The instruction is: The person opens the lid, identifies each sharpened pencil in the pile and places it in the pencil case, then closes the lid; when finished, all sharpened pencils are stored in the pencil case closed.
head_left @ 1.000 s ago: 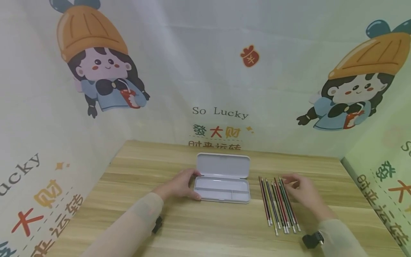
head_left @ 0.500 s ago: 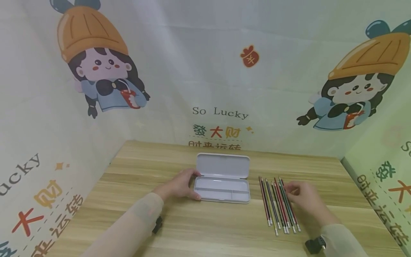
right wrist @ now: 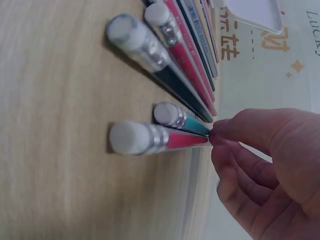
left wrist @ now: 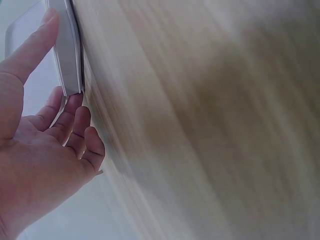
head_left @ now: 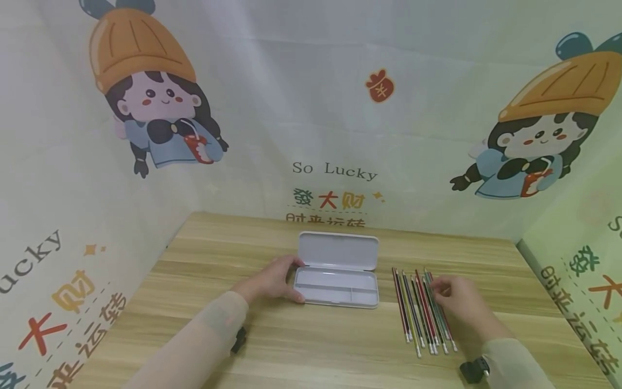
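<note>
An open white pencil case (head_left: pixel 323 279) lies mid-table, its lid tipped back and its tray divided into compartments. My left hand (head_left: pixel 274 278) grips the case's left end, thumb on the front edge and fingertips at the back corner, as the left wrist view shows. To the right of the case lies a loose row of several pencils (head_left: pixel 419 308), eraser ends toward me. At the row's right edge my right hand (head_left: pixel 459 297) pinches a red pencil (right wrist: pixel 185 140) between thumb and forefinger. A teal pencil (right wrist: pixel 192 124) runs right beside it; whether the fingertips hold that too is unclear.
The wooden table (head_left: pixel 311 346) reaches back to a printed cloth backdrop (head_left: pixel 252 108), which also hangs along both sides. A small black device (head_left: pixel 473 370) sits on the right wrist.
My right hand has come down and toward me from the pencil tips, closing on the outermost pencil. Pencils at the row's right edge have shifted slightly right. The left hand stays put.
</note>
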A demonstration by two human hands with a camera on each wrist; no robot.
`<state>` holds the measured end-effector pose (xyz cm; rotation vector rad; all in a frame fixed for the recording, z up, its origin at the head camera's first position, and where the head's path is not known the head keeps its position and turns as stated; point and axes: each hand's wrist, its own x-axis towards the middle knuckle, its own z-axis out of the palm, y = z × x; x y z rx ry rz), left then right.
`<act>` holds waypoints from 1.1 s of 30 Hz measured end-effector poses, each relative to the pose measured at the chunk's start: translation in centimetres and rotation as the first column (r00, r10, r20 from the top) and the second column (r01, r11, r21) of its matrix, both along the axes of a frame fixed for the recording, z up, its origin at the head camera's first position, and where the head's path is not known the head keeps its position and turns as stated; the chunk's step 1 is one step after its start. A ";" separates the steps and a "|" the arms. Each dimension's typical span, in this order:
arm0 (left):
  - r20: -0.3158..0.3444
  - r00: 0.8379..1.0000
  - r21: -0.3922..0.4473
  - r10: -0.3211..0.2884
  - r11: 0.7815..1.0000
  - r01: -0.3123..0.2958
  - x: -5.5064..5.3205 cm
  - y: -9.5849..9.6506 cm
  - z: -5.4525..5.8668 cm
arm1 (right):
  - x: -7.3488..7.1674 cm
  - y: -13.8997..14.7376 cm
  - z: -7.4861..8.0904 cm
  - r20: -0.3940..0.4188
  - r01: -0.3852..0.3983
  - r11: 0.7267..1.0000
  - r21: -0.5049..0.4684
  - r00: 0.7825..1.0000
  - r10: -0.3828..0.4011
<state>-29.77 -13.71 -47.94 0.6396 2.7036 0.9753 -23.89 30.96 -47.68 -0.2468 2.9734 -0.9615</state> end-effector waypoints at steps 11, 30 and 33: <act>0.008 1.000 -0.010 0.004 1.000 -0.004 0.1 0.1 -0.2 | -0.4 -0.1 -0.4 0.007 0.002 0.992 0.123 1.000 -0.003; 0.006 1.000 -0.008 0.009 1.000 -0.009 -0.1 0.1 -0.1 | -0.5 -1.2 0.4 0.023 0.092 0.982 0.166 0.995 -0.097; 0.007 1.000 -0.010 0.009 1.000 -0.009 -0.1 0.1 -0.2 | -0.6 -1.3 0.3 0.018 0.114 0.983 0.145 0.993 -0.118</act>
